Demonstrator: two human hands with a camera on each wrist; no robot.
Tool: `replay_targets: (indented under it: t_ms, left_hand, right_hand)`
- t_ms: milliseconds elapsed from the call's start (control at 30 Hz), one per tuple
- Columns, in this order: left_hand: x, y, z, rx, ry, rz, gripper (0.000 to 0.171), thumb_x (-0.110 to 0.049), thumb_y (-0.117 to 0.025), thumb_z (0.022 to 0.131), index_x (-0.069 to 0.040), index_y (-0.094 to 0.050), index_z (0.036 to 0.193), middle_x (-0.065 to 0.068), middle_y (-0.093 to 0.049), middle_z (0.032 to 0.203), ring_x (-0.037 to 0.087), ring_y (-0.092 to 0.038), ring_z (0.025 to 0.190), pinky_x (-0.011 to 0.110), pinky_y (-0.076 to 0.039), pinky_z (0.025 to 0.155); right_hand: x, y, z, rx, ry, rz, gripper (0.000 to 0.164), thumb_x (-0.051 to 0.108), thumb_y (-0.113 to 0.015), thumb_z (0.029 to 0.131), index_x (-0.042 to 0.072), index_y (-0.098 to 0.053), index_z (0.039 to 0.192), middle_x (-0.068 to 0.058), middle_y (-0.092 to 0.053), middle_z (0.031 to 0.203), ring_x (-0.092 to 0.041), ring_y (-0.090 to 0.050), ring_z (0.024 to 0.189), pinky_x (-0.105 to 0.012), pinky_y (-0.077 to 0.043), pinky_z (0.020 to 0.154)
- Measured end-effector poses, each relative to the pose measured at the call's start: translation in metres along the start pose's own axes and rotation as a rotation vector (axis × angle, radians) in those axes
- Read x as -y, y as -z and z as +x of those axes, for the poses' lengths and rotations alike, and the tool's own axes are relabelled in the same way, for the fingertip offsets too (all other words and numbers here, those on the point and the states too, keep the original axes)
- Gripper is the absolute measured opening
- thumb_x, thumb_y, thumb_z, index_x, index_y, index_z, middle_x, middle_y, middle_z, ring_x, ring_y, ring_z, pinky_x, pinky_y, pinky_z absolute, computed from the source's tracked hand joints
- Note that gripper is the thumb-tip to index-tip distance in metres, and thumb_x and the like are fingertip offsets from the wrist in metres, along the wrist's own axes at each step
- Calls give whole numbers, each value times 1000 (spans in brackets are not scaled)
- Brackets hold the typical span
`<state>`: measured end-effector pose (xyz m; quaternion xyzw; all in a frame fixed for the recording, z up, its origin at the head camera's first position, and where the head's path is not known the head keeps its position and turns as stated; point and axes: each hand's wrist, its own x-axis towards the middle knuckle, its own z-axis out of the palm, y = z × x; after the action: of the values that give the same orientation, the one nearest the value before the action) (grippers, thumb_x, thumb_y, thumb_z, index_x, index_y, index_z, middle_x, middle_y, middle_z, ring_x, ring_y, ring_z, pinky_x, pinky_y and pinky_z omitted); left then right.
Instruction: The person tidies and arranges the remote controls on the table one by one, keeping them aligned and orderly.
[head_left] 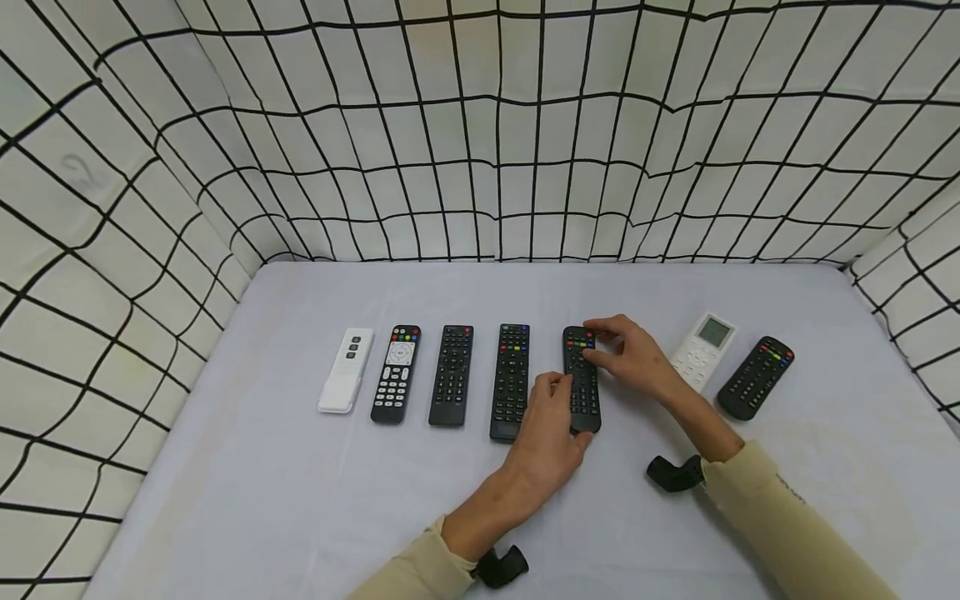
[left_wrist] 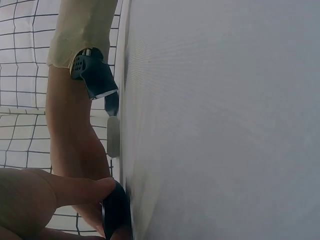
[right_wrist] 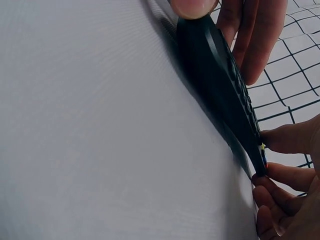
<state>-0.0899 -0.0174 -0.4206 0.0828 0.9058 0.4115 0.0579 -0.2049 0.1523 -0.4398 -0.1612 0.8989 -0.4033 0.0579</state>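
Note:
A slim black remote control [head_left: 582, 375] with small coloured buttons lies lengthwise between my two hands. My left hand [head_left: 543, 437] grips its near end, the thumb at the bottom edge and the fingers along the left side. At the far end, my right hand [head_left: 633, 358] pinches the remote between thumb and fingers. From the right wrist view, the black remote [right_wrist: 215, 75] appears edge-on, close over the white cloth, with the right fingertips around its narrow end. Part of the dark remote [left_wrist: 116, 212] shows beside the left thumb in the left wrist view.
Left of my hands, black remotes [head_left: 512, 375] [head_left: 452, 375] [head_left: 396, 375] and a white remote [head_left: 347, 371] stand in a row. To the right lie a white remote with a screen [head_left: 703, 350] and a rounded black remote [head_left: 756, 377]. Black netting [head_left: 495, 133] borders the white-covered table [head_left: 300, 500].

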Motion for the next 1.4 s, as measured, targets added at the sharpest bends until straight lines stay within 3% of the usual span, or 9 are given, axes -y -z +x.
replay_targets:
  t_ms: [700, 1400]
  left_hand:
    - [0, 1, -2, 27, 21, -4, 75, -3, -80, 89, 12, -41, 151, 24, -42, 151, 32, -52, 138, 44, -49, 112]
    - [2, 0, 3, 7, 6, 19, 73, -8, -80, 90, 11, -44, 151, 23, -44, 148, 32, -50, 138, 44, -47, 115]
  right_hand:
    - [0, -3, -3, 13, -37, -4, 47, 16, -71, 99, -1, -60, 141, -24, -62, 133, -40, -59, 126, -56, -48, 106]
    - [-1, -3, -1, 7, -32, 1, 47, 16, -69, 100, -1, -59, 142, -25, -60, 135, -40, -58, 127, -57, -47, 108]
